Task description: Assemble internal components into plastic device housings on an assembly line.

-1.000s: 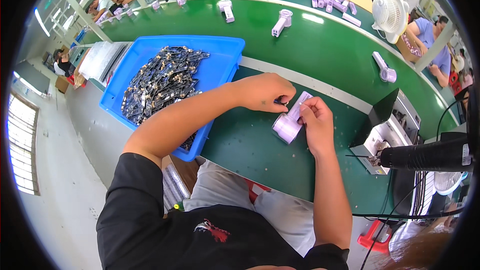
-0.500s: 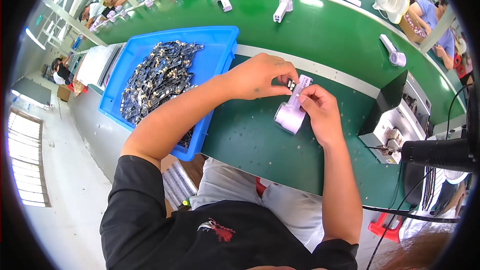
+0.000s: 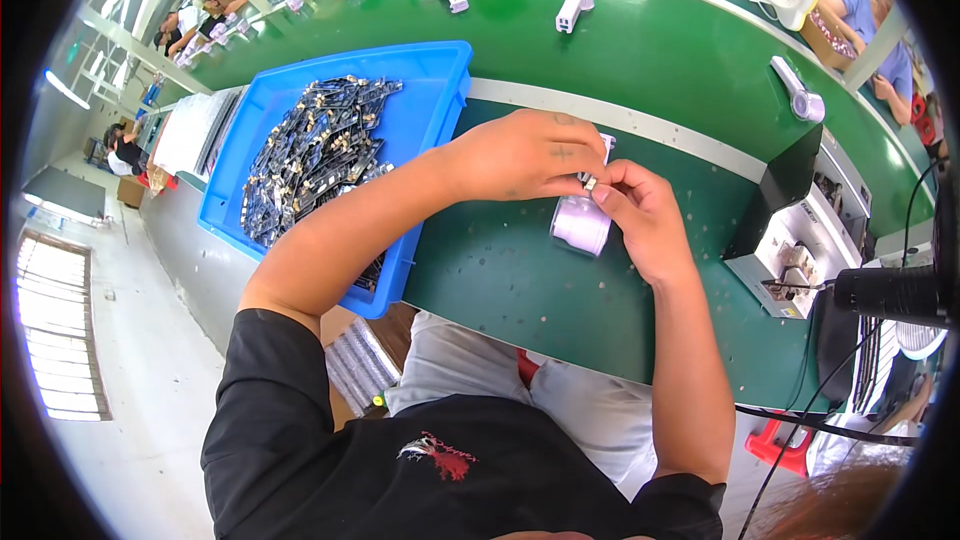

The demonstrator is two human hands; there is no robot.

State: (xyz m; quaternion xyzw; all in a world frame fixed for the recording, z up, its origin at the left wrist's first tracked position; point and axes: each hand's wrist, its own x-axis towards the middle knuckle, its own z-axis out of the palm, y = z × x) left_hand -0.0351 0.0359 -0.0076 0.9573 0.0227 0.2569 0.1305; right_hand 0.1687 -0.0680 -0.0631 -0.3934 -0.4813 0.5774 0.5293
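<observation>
A lilac plastic housing (image 3: pixel 580 226) with a round drum-shaped end and a straight handle lies over the green bench, drum toward me. Above its handle, my left hand (image 3: pixel 535 155) is closed with fingertips pinching a small dark circuit board (image 3: pixel 587 181), whose light-coloured end shows between the fingers. From the right, my right hand (image 3: pixel 642 208) closes thumb and forefinger at the handle's side, right against the board's end. Most of the handle and board are hidden under my fingers.
Left of my hands, a blue tray (image 3: pixel 425 70) holds a heap of circuit boards (image 3: pixel 315 155). An open-sided device box (image 3: pixel 795 240) with cables stands right, beside a black cylindrical tool (image 3: pixel 890 297). Beyond, lilac housings (image 3: pixel 575 2) lie along a green conveyor (image 3: pixel 500 35); people work nearby.
My left hand has moved slightly right and down over the handle, covering more of it. The fingertips of both hands have come together around the board. Conveyor housings have shifted slightly in view.
</observation>
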